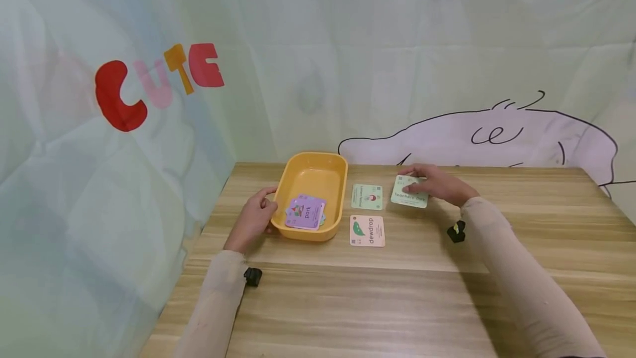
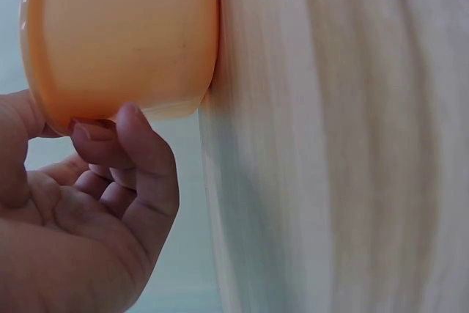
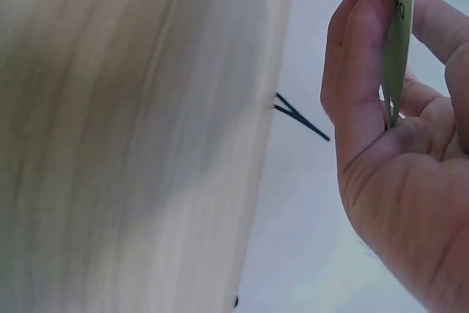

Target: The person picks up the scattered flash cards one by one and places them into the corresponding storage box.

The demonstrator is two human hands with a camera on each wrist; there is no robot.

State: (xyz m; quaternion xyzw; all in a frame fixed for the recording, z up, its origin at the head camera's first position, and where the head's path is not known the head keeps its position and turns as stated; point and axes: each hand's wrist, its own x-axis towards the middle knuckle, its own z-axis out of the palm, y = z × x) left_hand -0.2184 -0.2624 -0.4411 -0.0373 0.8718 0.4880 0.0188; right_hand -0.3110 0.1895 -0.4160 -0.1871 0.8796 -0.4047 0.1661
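Note:
My left hand [image 1: 254, 219] grips the left rim of a yellow plastic tray [image 1: 339, 195]; in the left wrist view its curled fingers [image 2: 150, 159] touch the tray's outer wall [image 2: 132, 34]. Inside the tray, a purple "park" card [image 1: 314, 215] lies on top of other cards. My right hand [image 1: 439, 183] pinches a pale green "Teachers' Day" card [image 1: 409, 198] between thumb and fingers, above the table right of the tray. In the right wrist view the green card [image 3: 399, 42] is seen edge-on, and its lower edge looks split, so it may be more than one card.
Between tray and right hand, a pale green card [image 1: 367, 196] with a round red picture lies on the wooden table [image 1: 348, 303]. Nearer me is a pink "dewdrop" card [image 1: 367, 231]. A printed cloth [image 1: 298, 70] hangs behind the table.

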